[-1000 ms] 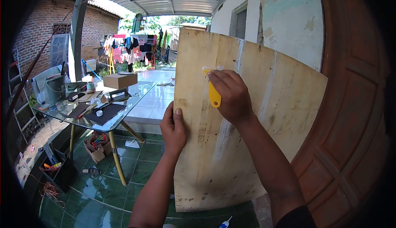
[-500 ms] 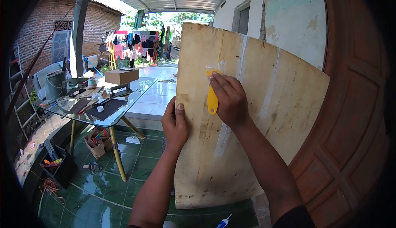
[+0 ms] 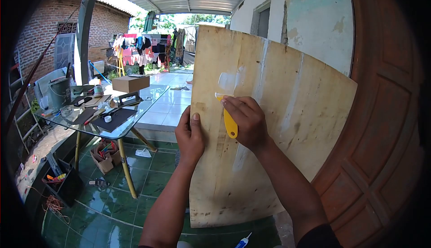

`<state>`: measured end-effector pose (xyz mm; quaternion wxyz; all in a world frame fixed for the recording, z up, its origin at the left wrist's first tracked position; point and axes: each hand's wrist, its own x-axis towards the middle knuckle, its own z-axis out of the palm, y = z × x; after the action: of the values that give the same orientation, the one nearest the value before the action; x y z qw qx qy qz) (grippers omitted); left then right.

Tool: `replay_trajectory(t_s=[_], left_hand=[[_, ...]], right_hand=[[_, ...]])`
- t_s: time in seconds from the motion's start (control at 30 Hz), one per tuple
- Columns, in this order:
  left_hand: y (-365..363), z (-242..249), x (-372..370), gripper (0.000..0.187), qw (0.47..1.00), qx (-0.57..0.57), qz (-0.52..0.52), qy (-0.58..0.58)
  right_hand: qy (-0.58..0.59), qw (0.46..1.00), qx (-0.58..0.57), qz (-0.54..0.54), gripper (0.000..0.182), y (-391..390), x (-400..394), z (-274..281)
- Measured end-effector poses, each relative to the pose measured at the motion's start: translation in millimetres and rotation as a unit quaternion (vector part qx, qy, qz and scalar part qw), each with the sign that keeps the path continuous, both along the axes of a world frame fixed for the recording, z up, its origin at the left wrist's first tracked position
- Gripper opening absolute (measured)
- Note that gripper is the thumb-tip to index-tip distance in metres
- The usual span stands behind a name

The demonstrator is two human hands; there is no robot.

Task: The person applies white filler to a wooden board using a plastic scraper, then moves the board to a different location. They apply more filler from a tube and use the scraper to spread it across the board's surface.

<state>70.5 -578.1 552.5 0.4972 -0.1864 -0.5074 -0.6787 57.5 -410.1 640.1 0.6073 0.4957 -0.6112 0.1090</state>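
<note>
A large wooden board stands upright before me, streaked with white filler along several lines. My left hand grips its left edge, thumb on the front face, with the other fingers hidden behind. Closed around a yellow putty knife is my right hand; the blade, edged with white paste, touches the board. Just above the blade lies a fresh white smear. At the bottom of the view, a white and blue tube rests near the board's lower edge.
To the left stands a glass-topped table bearing a cardboard box, a grey bucket and tools. Below it are a carton and a black toolbox on green tiles. A brown wooden door is close on the right.
My right hand has drawn the putty knife downward and slightly left, leaving a white smear exposed above it. The left hand keeps its hold on the board edge.
</note>
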Motion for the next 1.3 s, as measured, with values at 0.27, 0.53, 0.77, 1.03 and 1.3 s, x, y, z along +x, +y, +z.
replay_trajectory(t_s=[0.27, 0.53, 0.77, 1.03, 1.3], left_hand=[[0, 0, -2, 0.041, 0.999, -0.006, 0.038, 0.001], [1, 1, 0, 0.04, 1.0, 0.003, 0.018, 0.006], [1, 0, 3, 0.041, 1.0, -0.004, 0.028, -0.002], [2, -1, 1, 0.042, 0.999, -0.005, 0.035, 0.002], [3, 1, 2, 0.041, 0.999, -0.005, 0.046, -0.001]], right_hand=[[-0.016, 0.999, 0.018, 0.03, 0.033, -2, 9, 79], [-0.111, 0.991, 0.071, 0.038, 0.029, 26, 13, 30], [0.009, 0.999, -0.029, -0.019, 0.033, 35, -2, 70], [0.005, 1.0, -0.019, -0.02, 0.031, 41, 6, 64], [0.043, 0.997, 0.033, -0.049, 0.03, 37, -2, 63]])
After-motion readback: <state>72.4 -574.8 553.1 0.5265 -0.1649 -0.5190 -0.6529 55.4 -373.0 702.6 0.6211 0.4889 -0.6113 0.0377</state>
